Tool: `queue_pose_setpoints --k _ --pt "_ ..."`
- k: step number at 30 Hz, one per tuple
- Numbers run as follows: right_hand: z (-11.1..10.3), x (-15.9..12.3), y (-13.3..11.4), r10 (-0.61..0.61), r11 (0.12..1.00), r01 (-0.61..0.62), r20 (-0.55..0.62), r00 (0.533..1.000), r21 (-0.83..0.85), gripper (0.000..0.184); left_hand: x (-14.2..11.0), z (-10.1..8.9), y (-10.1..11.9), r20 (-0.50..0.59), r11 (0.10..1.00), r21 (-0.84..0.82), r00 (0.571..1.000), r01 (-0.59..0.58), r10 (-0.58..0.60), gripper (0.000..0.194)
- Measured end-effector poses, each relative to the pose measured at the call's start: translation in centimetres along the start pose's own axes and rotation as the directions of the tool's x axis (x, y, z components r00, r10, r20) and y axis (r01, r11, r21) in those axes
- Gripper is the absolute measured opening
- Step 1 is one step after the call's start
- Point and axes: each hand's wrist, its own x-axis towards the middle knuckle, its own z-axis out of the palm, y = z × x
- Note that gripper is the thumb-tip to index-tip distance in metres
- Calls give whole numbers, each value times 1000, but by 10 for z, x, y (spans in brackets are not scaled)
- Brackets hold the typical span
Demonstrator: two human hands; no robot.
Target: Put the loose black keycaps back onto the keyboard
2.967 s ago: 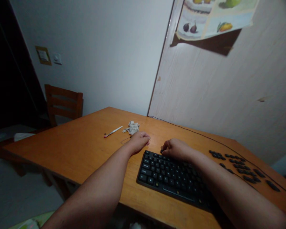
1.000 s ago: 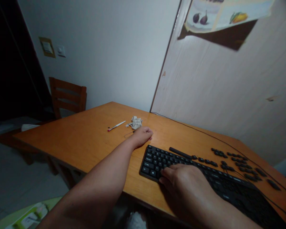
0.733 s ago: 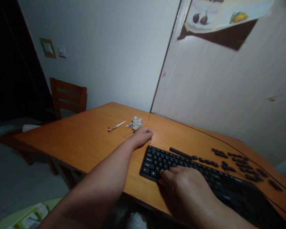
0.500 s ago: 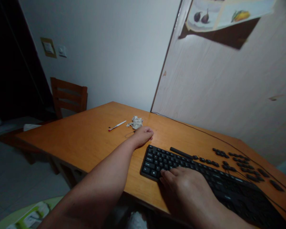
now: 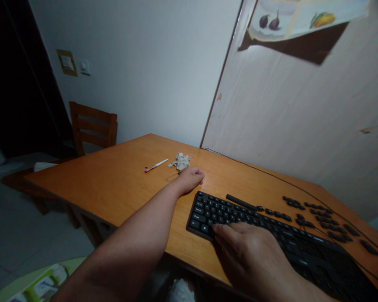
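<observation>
We are finding the table (image 5: 91, 176) spreading beneath everything, with the black keyboard (image 5: 212, 208) lying along its near edge. The state of the work is showing at 2 o'clock from the right hand (image 5: 255, 247), where rows of loose black keycaps (image 5: 330, 227) are lying off the board; we are judging that they are pieces belonging to it. The right hand is resting over the board's lower-left keys, its fingertips touching near the Windows key; whether they are gripping a cap we are unable to tell.

At 11 o'clock from it, the left hand (image 5: 190, 179) is resting on the table, fingers curled inward; we are seeing nothing held but are unable to confirm its grip. Crumpled paper (image 5: 182, 162) is lying just beyond it, also at 11 o'clock, and a white slender tool (image 5: 159, 163) is lying at 10. 1 long black bar (image 5: 241, 202) is sitting just above the board's upper edge, at 12 o'clock from the right hand.
</observation>
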Motion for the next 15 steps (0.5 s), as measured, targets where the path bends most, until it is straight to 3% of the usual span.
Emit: queue_pose_setpoints --k 8,15 --pt "1 -11 4 -28 998 30 -37 999 54 29 0 1 1 -4 1000 5 1000 -4 4 7" --pt "6 -15 1 -97 994 96 -28 995 -52 40 -1 1 2 -2 1000 4 1000 0 0 7"
